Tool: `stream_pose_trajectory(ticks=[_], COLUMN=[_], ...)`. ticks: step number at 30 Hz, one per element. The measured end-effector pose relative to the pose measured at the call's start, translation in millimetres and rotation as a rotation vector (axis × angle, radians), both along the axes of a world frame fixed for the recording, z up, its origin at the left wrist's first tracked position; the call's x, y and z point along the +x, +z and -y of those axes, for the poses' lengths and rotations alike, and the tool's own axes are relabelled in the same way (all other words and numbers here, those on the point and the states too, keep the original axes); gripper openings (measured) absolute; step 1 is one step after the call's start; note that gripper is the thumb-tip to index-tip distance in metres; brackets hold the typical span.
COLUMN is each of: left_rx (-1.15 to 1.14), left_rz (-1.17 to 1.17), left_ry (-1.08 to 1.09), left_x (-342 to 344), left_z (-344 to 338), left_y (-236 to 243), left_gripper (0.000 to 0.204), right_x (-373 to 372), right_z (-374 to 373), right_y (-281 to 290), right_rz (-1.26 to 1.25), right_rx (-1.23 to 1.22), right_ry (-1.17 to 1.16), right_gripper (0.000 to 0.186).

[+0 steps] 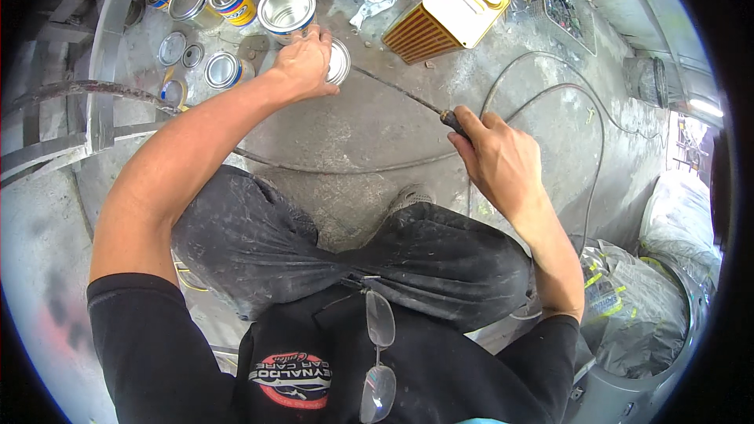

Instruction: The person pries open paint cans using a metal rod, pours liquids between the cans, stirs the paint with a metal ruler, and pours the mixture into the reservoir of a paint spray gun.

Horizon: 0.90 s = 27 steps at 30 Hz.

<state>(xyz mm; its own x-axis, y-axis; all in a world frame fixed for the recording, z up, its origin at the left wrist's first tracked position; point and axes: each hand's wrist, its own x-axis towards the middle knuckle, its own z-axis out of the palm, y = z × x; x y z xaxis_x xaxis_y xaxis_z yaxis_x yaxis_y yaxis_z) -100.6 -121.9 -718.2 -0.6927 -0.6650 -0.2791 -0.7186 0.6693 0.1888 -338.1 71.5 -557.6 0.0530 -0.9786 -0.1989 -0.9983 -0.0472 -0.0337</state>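
My left hand (305,64) grips a small round can (340,61) from its left side, with the thumb toward me. Its silver top shows to the right of the fingers; much of its side is hidden by the hand. My right hand (503,159) is closed round the dark handle of a screwdriver (408,96). The long thin shaft points left and its tip is at or close to the edge of the small can; I cannot tell whether they touch. Just beyond my left hand stands a larger open can (287,9) with a shiny metal inside.
Several cans, among them a yellow-labelled can (233,4), stand at the far left near loose lids (173,48). A rectangular tin (448,12) stands far right of centre. A hose (353,168) crosses the concrete floor. A plastic-lined bin (652,322) is at the right.
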Motion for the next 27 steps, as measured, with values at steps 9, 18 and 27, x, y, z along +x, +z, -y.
stream_pose_trajectory(ticks=[9,18,27], left_rx=[0.036,0.017,0.024], left_rz=[0.006,0.004,0.019], left_ry=[-0.004,-0.005,0.026], left_x=[-3.3,-2.6,-3.2], left_z=[0.5,1.1,-1.7], left_y=[7.0,4.2,-0.7], left_gripper=[0.110,0.110,0.110], right_x=[-2.6,-1.1,4.8], right_z=[0.2,-1.3,-1.0], right_y=[4.1,3.3,-1.8], right_rz=[-0.009,-0.005,-0.036], right_rx=[0.027,0.029,0.022], right_ry=[0.033,0.005,0.079], right_gripper=[0.028,0.032,0.026])
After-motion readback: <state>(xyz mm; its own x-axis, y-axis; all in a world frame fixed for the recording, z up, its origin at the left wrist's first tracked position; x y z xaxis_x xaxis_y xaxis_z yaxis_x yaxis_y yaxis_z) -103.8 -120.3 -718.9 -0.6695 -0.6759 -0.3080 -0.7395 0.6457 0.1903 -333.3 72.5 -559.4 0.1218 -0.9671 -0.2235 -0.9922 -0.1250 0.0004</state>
